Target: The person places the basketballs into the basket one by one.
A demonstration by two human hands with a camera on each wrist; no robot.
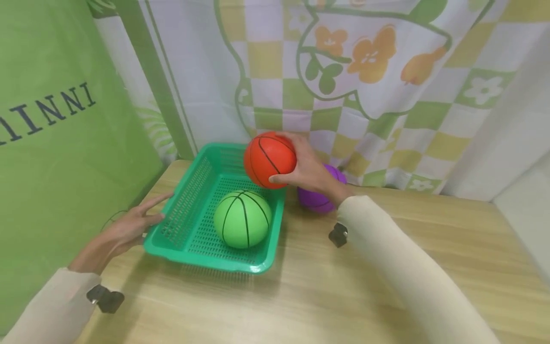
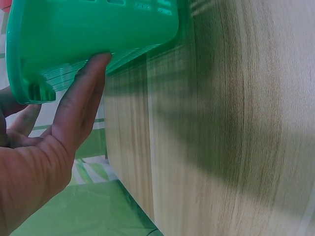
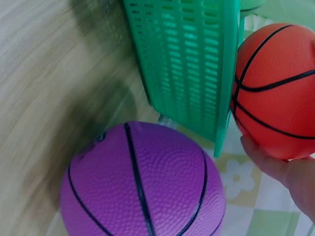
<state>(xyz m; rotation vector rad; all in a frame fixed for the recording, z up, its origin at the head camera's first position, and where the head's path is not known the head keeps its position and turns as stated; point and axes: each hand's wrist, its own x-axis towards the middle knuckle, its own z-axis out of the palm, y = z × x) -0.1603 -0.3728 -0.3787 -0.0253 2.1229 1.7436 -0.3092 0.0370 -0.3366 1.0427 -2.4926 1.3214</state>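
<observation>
A red toy basketball (image 1: 267,160) is gripped in my right hand (image 1: 302,165), above the far right rim of a green plastic basket (image 1: 210,263). In the right wrist view, the thumb lies along the red ball's lower side. Inside the basket sits a light green ball (image 1: 242,220) with black lines. My left hand (image 1: 129,227) is at the basket's left side; in the left wrist view its fingers (image 2: 81,93) lie fairly straight against the outer wall. A purple ball (image 3: 142,182) rests on the table just right of the basket, partly hidden behind my right hand and wrist in the head view.
The wooden table (image 1: 386,248) carries the basket and purple ball. A patterned curtain (image 1: 266,57) hangs along the back edge. Green fabric (image 1: 64,157) with lettering stands at the left, and a white wall (image 1: 524,191) borders the right.
</observation>
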